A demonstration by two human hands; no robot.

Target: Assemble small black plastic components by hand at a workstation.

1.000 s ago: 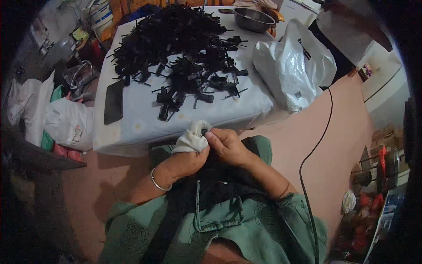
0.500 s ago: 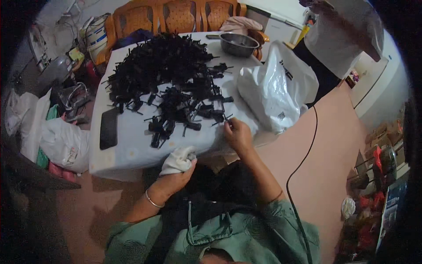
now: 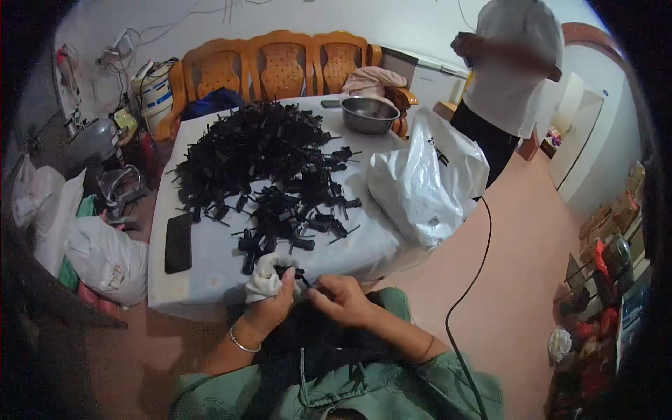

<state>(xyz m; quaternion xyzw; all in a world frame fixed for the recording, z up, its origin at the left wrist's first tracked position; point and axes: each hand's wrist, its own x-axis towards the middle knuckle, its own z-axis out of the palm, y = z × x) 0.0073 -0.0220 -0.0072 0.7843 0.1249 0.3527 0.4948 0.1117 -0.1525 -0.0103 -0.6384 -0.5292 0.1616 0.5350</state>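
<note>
Close to the table's near edge, my left hand (image 3: 271, 308) is closed around a bunched white cloth (image 3: 260, 281). A small black part (image 3: 299, 274) with a thin stem sticks out between the cloth and my thumb. My right hand (image 3: 343, 301) meets it from the right, thumb and fingers pinched at the part's lower end. Ahead of both hands, a large heap of similar black parts (image 3: 255, 150) with thin prongs covers much of the table (image 3: 217, 280). A few loose ones lie at its near side.
A dark phone-like slab (image 3: 178, 243) lies on the table's left. A white plastic bag (image 3: 427, 182) and a metal bowl (image 3: 369, 115) sit on the right. Beyond stands a person (image 3: 514, 77) in a light shirt. A black cable (image 3: 469, 287) hangs at my right.
My right hand has come back from the heap's near right edge to my left hand, bringing a black part to the cloth. The view has tilted up, showing more of the person.
</note>
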